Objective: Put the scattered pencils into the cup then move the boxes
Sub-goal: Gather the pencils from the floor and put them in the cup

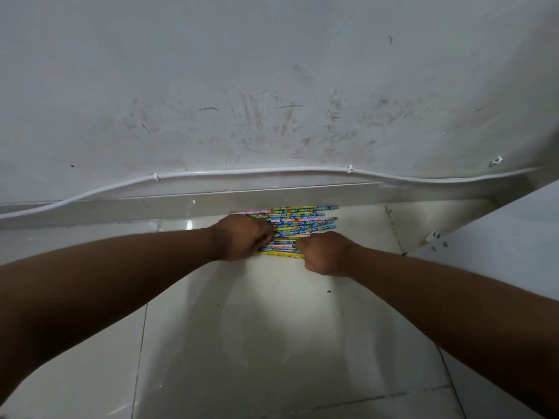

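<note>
Several colourful patterned pencils [302, 220] lie side by side in a flat row on the white tiled floor [272, 328], close to the wall's skirting. My left hand [242, 237] rests on the left end of the row with its fingers curled down onto the pencils. My right hand [325, 252] covers the near right part of the row, fingers curled onto them too. Whether either hand actually grips pencils is hidden by the knuckles. No cup or box is in view.
A scuffed white wall [272, 86] rises just behind the pencils, with a white cable [242, 172] clipped along it above the skirting. A white panel or door [499, 237] with a small hinge stands at the right.
</note>
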Action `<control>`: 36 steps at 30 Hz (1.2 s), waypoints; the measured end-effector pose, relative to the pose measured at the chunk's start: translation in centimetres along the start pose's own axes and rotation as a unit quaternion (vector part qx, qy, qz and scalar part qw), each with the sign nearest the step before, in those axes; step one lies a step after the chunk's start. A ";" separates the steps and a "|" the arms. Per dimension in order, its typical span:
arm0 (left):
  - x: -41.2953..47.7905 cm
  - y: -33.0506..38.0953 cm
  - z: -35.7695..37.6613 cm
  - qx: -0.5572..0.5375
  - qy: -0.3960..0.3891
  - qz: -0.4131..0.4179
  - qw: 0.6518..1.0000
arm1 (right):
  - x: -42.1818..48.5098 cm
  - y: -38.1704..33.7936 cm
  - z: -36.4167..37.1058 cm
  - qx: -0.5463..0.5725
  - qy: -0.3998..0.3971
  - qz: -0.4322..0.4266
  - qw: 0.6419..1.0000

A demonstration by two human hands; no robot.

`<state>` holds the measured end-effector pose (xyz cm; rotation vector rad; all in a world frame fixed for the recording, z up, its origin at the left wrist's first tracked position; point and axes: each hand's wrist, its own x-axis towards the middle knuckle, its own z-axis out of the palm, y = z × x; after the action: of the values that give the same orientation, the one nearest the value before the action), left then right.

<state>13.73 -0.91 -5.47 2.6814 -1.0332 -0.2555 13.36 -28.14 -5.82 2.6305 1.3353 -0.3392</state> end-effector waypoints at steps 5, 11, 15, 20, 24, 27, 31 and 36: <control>-0.1 -0.5 0.1 0.037 -0.013 -0.020 0.999 | -0.7 0.6 0.2 -0.024 0.011 0.012 1.000; 0.2 -0.2 0.0 0.054 -0.032 -0.047 0.997 | -0.6 0.6 0.7 -0.010 -0.011 -0.010 1.000; 0.6 0.1 -0.1 0.065 -0.052 -0.055 0.995 | -0.4 0.8 1.0 -0.012 -0.006 -0.040 0.999; 0.4 0.1 -0.1 0.090 -0.054 -0.021 0.994 | -1.2 1.1 0.0 -0.008 -0.022 -0.018 1.000; -0.1 -0.1 0.1 0.119 -0.043 0.027 0.992 | -1.6 1.8 -0.6 0.014 -0.020 0.004 1.000; 0.0 -0.1 0.0 0.134 -0.058 0.043 0.988 | -1.7 2.7 -0.9 0.016 0.000 0.002 1.000; 0.2 0.1 -0.3 0.138 -0.080 0.057 0.986 | -2.1 3.9 -0.8 -0.005 0.049 0.002 0.999; -0.3 -0.3 -0.5 0.124 -0.109 0.057 0.985 | -2.2 4.2 -0.2 0.004 0.097 0.007 0.995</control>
<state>13.84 -0.40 -5.08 2.8472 -1.3627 -0.4331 15.52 -32.22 -4.78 2.7382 1.3713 -0.0876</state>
